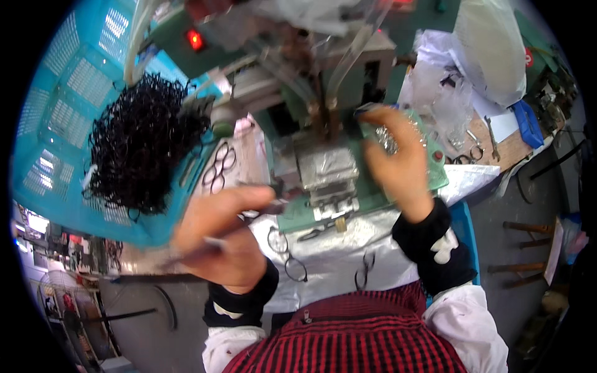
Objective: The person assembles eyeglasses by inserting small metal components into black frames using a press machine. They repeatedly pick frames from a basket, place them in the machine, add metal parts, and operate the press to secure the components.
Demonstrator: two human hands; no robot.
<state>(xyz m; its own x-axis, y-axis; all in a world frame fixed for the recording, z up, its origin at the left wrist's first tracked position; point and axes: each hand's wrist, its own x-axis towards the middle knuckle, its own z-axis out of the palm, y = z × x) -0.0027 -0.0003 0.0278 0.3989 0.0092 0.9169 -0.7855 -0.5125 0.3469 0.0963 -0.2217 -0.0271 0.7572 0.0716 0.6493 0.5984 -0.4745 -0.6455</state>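
My left hand (224,239) is closed around a thin grey metal piece (202,250), and its fingertips reach toward the small press machine (326,168) on the green base (298,217). A dark tip shows at my thumb, blurred. My right hand (398,161) is raised to the right of the machine, and its fingertips pinch a small dark part (364,112). Just behind that hand lies a heap of small shiny metal parts (388,140). Thin black eyeglass frames (292,258) lie on the white cloth (329,248) in front of me.
A turquoise basket (68,124) at the left holds a big tangle of black wire frames (143,146). Two more frames (221,165) rest at its edge. Plastic bags (485,50), pliers (476,149) and a blue box (528,124) crowd the right bench. A red lamp (195,40) glows.
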